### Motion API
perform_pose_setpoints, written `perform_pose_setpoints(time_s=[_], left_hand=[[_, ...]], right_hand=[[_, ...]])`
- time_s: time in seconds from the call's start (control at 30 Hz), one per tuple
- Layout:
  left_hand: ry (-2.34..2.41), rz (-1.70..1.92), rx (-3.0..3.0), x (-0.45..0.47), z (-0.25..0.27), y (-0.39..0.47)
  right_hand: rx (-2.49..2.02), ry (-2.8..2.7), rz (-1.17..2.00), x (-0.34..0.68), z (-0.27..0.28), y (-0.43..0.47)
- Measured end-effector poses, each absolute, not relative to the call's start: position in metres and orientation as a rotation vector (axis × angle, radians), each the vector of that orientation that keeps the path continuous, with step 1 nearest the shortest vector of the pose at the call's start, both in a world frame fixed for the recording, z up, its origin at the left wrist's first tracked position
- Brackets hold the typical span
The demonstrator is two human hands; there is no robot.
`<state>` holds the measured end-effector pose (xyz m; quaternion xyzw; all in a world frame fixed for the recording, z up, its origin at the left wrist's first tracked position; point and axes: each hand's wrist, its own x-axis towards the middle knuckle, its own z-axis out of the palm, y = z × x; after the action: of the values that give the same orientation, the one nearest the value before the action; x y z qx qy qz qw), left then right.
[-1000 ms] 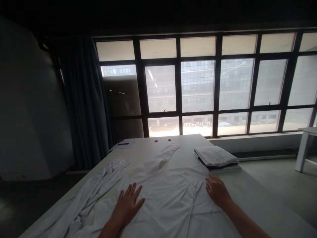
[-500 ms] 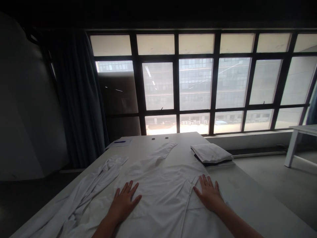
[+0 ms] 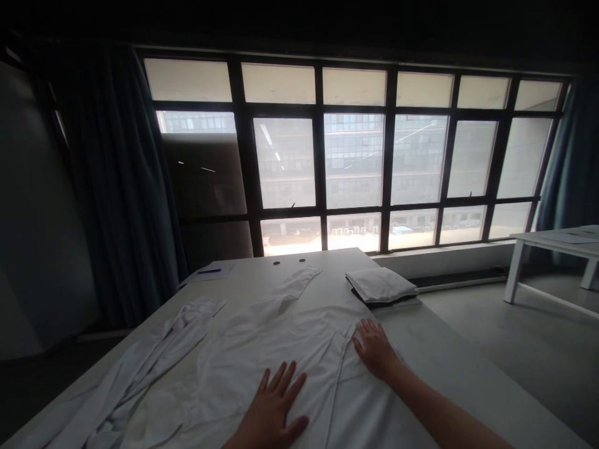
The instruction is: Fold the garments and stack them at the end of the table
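Observation:
A white garment (image 3: 276, 349) lies spread flat on a long white table (image 3: 449, 368), one sleeve (image 3: 292, 288) reaching toward the far end. My left hand (image 3: 274, 408) rests flat on the cloth near me, fingers apart. My right hand (image 3: 374, 348) lies palm down on the garment's right edge, fingers spread, holding nothing. A second white garment (image 3: 150, 362) is bunched along the table's left side.
A folded stack of white cloth on a dark layer (image 3: 381, 287) sits at the table's far right. A paper sheet with a blue pen (image 3: 208, 272) lies at the far left corner. Another white table (image 3: 556, 249) stands to the right. Large windows and dark curtains fill the back.
The view has turned right. My left hand slid right and nearer to me across the cloth. My right hand stayed flat on the garment's right edge.

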<state>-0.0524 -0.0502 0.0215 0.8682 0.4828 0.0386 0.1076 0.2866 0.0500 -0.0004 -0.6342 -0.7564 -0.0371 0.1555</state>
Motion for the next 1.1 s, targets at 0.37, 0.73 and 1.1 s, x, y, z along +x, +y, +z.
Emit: perform_pose_setpoints(time_s=[0.37, 0.73, 1.1], left_hand=[[1.433, 0.113, 2.572, -0.051, 0.025, -0.052], [1.45, 0.108, 2.576, -0.053, 0.02, -0.05], [1.454, 0.14, 2.527, -0.047, 0.025, -0.054]], right_hand=[[-1.374, -2.414, 0.135, 0.231, 0.0, -0.04], [-1.718, -2.261, -0.011, 0.338, -0.025, -0.033], [-1.82, -2.17, -0.256, 0.331, -0.012, -0.038]])
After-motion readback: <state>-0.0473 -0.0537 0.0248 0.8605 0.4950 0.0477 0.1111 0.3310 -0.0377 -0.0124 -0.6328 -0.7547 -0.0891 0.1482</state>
